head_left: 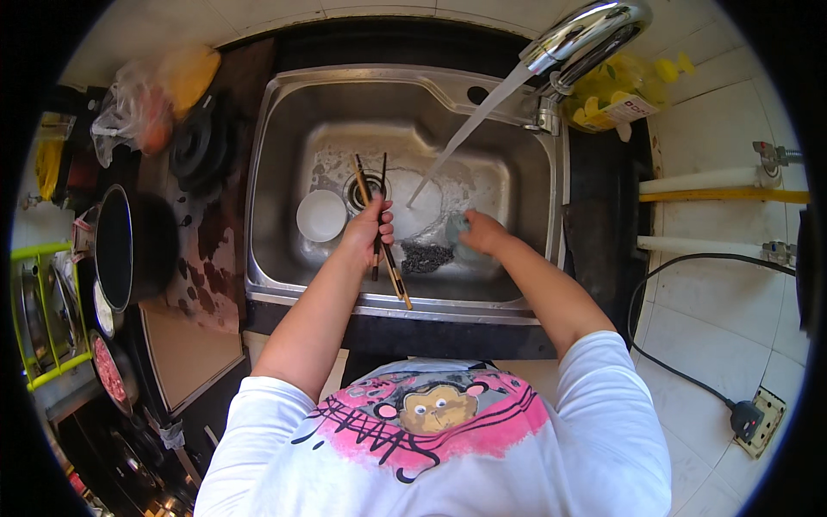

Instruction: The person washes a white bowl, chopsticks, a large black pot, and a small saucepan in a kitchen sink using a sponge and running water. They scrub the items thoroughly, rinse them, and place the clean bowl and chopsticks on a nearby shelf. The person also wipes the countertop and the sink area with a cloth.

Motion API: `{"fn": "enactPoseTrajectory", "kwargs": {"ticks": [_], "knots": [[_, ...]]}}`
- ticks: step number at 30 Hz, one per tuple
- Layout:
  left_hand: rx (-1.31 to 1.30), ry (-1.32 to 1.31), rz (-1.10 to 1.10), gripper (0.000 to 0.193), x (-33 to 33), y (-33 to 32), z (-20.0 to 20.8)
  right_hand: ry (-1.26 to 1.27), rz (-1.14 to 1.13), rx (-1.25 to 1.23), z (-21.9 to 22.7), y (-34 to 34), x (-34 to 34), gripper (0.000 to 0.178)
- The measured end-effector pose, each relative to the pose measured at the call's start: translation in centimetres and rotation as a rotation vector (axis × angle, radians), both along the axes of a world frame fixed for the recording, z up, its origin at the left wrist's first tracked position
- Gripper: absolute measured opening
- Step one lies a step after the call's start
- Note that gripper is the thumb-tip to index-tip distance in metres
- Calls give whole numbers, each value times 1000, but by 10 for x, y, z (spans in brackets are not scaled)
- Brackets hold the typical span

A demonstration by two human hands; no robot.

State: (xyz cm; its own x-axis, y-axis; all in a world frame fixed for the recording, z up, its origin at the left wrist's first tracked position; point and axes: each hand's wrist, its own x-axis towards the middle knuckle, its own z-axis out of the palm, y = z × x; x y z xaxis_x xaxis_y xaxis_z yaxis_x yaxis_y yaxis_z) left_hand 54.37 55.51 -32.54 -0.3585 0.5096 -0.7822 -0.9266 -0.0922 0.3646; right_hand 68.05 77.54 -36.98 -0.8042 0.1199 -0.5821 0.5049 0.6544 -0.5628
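Over the sink, my left hand [368, 229] is closed around a bunch of chopsticks [397, 283], some dark and some light brown, whose ends stick out above and below the fist. My right hand [484, 233] reaches down to the sink floor, its fingers closed on a grey-green cloth [457, 227], partly hidden by the hand. Between the hands lies a dark scouring pad [426, 257]. A white bowl [321, 215] sits left of my left hand, beside the drain [368, 191]. Water [461, 135] pours onto the sink floor between the hands.
A chrome faucet [586, 39] arches over the steel sink [284, 172] from the back right. Behind it stands a yellow bottle [616, 90]. A dark pot [129, 246], plastic bags [142, 103] and a plate of pinkish food [109, 370] are at the left.
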Motion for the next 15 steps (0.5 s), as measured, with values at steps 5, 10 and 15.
{"fn": "enactPoseTrajectory", "kwargs": {"ticks": [5,10,15], "knots": [[-33,223,-296,8,27,19,22,100,-625,-816,51,-56,-36,41],[-297,539,-668,14,45,28,55,209,-1084,-803,55,-68,-93,40],[-206,464,-606,15,42,25,91,342,-1456,-872,44,-36,-115,36]]}}
